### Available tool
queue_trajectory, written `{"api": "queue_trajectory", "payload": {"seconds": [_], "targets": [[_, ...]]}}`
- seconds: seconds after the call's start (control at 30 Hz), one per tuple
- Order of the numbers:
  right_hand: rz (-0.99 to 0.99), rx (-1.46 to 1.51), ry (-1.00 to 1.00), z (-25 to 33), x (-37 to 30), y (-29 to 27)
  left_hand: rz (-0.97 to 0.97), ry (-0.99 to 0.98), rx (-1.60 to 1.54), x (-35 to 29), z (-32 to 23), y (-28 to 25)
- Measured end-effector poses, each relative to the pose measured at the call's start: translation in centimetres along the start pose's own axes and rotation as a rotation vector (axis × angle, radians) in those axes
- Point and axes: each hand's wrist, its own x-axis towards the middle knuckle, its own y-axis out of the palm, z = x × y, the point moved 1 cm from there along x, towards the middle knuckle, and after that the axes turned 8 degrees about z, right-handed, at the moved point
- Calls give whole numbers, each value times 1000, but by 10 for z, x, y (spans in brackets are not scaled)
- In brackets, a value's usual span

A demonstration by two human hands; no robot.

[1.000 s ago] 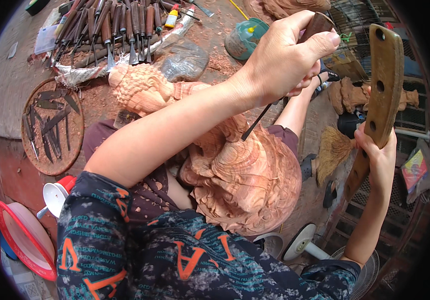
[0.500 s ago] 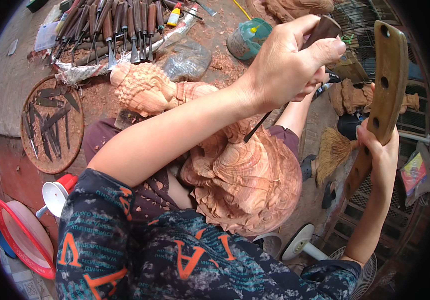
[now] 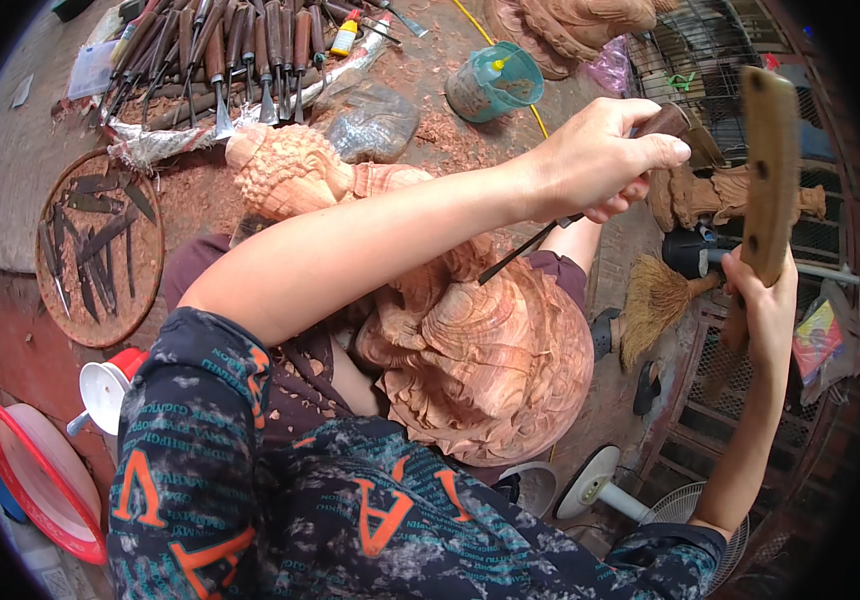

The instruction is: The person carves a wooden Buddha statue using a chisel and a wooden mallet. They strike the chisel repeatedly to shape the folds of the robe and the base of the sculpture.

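A carved wooden figure (image 3: 490, 350) lies across my lap, its curly-textured head (image 3: 295, 172) toward the upper left and its wide, folded base toward me. My left hand (image 3: 600, 160) is wrapped round the dark wooden handle of a chisel (image 3: 520, 255). The blade slants down to the left, its tip at the carved folds in the figure's middle. On the right, my right hand (image 3: 765, 300) grips a flat wooden mallet (image 3: 768, 180) with holes along it, held upright and apart from the chisel handle. My left forearm hides part of the figure.
Many chisels (image 3: 240, 50) lie in a row at the upper left. A round tray (image 3: 160, 270) holds loose blades. Around stand a green tub (image 3: 540, 80), a straw broom (image 3: 655, 300), another carving (image 3: 720, 195), a fan (image 3: 600, 480) and a red-rimmed basin (image 3: 100, 525).
My left hand and the chisel handle have come lower and slightly right, so the chisel slants more. The mallet's upper end has dipped and looks blurred. The whole view has shifted a little.
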Motion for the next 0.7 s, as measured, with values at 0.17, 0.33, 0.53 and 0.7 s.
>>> {"api": "queue_trajectory", "payload": {"seconds": [0.17, 0.33, 0.53, 0.7], "targets": [[-94, -67, -274, 3, -9, 27, 32, -40, 0, -2, 2, 3], [26, -29, -78, -14, -18, 22, 83, -106, 74, 0, 10, 3], [67, 68, -53, -25, -34, 41, -91, 8, 574, -28, -25, 14], [18, 388, -43, -21, -42, 49, -7, 562, 878, -72, -2, 103]]}}
